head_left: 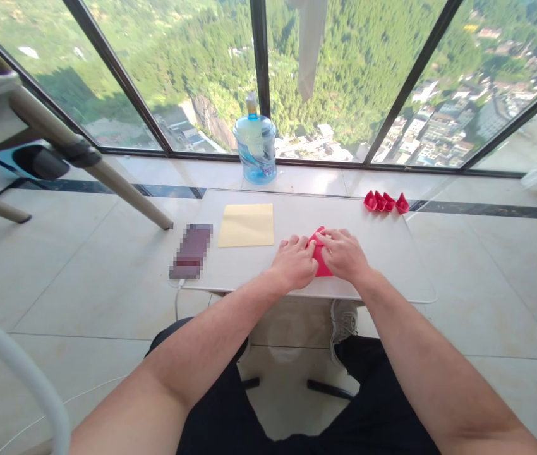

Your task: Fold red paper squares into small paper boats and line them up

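A partly folded red paper (321, 262) lies near the front edge of a small white table (382, 253). My left hand (294, 261) rests on its left side, fingers curled and pressing down on it. My right hand (343, 253) covers its right side, fingertips pressed on the paper's top corner. Most of the paper is hidden under both hands. Several finished red paper folds (386, 201) stand in a row at the table's far right corner.
A yellow paper sheet (246, 225) lies at the table's left. A blurred dark phone (191, 251) with a cable lies at the left edge. A blue water jug (255, 143) stands by the floor-to-ceiling window. Beige furniture legs (107, 180) slant at the left.
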The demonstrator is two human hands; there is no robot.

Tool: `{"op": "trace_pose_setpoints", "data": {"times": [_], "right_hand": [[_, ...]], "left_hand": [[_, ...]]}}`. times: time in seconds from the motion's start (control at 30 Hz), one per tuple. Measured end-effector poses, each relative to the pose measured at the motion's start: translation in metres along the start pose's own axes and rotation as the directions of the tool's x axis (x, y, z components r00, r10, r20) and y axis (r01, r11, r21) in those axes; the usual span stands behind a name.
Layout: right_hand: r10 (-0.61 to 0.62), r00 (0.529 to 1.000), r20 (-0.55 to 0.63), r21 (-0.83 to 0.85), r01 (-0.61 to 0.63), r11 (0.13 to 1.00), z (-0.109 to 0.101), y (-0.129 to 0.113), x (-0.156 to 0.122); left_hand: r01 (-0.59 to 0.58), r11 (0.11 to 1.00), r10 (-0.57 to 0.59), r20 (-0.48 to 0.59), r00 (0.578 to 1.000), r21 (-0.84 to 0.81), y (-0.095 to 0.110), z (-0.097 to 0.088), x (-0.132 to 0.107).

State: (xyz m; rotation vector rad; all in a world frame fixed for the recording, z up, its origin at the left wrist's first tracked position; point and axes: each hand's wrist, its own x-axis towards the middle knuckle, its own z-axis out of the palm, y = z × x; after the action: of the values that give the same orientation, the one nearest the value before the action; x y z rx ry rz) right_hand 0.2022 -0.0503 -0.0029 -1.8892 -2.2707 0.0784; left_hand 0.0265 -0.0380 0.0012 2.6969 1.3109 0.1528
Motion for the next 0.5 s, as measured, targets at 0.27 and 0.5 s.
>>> {"op": "trace_pose_setpoints", "data": {"times": [0.27, 0.5], "right_hand": [[0.033, 0.999, -0.031, 0.110, -0.030, 0.993, 0.005, 0.016, 0.010], [-0.105, 0.993, -0.058, 0.303, 0.118, 0.946, -0.015, 0.003, -0.007]], "left_hand": [[-0.063, 0.998, 0.064, 0.002, 0.998, -0.018, -0.011, -0.008, -0.003], [0.009, 1.000, -0.008, 0.051, 0.999, -0.008, -0.021, -0.010, 0.004]]}}
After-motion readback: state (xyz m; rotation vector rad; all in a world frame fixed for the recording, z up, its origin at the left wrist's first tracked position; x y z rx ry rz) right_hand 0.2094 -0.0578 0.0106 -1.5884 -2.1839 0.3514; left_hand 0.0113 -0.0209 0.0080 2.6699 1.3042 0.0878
